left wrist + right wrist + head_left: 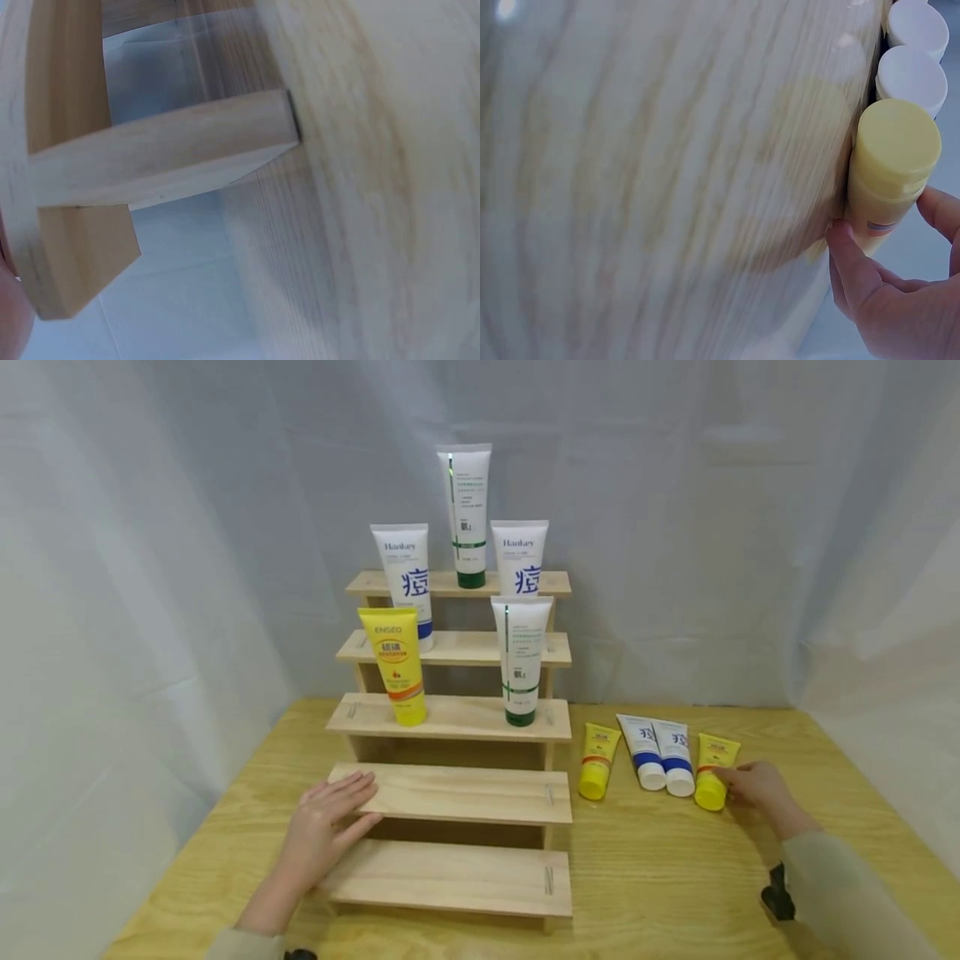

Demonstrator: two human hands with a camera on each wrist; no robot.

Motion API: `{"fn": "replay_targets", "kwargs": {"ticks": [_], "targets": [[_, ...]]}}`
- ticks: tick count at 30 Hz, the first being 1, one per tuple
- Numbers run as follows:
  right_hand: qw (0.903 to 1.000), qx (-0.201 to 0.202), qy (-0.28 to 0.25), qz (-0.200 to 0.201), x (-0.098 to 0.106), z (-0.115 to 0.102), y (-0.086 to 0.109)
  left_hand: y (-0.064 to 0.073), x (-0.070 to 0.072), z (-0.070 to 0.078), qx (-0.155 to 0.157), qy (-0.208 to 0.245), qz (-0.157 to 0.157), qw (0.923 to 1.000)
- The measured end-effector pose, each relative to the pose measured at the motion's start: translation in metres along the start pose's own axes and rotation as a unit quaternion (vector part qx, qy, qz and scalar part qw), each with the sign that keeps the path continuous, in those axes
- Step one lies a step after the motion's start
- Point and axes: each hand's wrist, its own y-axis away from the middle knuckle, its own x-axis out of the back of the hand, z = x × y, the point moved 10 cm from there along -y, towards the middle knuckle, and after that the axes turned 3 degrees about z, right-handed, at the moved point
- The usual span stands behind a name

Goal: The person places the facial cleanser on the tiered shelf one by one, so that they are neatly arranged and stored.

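The right hand (765,793) pinches the yellow tube (708,775), which lies on the right side of the table (675,877), rightmost in a loose row; in the right wrist view the thumb (941,214) is on one side of the body and the fingers (855,262) are on the other, just behind the cap (896,139). The firm cap end looks like a good place to hold, since the body probably gives under pressure; a light, even pinch should do. The two white tubes (672,752) lie just to the left, so lifting straight up before any sideways move would best avoid knocking them. The left hand (330,818) grasps nothing loose: its fingers lie relaxed over the left end of the second step from the near side of the wooden stand (457,793), and gentle downward pressure there would help keep the stand steady. The yellow tube lies flat with its printed face up, cap towards the near side and flat sealed end towards the far side. Its long axis runs near to far, the far end leaning slightly right. Standing it on its cap would call for a tip of about a quarter turn, sealed end upward.
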Motion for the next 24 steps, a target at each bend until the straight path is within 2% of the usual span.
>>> {"fn": "replay_targets", "kwargs": {"ticks": [5, 12, 19, 24], "targets": [[0.9997, -0.022, -0.003, -0.009, -0.0036, 0.0013, -0.0002, 0.0003, -0.0007, -0.0003, 0.003, -0.003, -0.003, 1.0], [0.999, -0.044, -0.007, 0.006, -0.0044, 0.0042, -0.0043, 0.0005, -0.002, 0.0002, 0.0, -0.003, -0.005, 1.0], [0.9981, -0.053, -0.031, -0.003, -0.0066, 0.0043, -0.0054, 0.0002, -0.0015, -0.0021, 0.002, -0.004, -0.007, 1.0], [0.9977, -0.057, -0.037, 0.007, -0.0055, 0.0041, -0.0034, 0.0005, -0.0021, -0.0039, 0.006, -0.004, -0.012, 0.9999]]}}
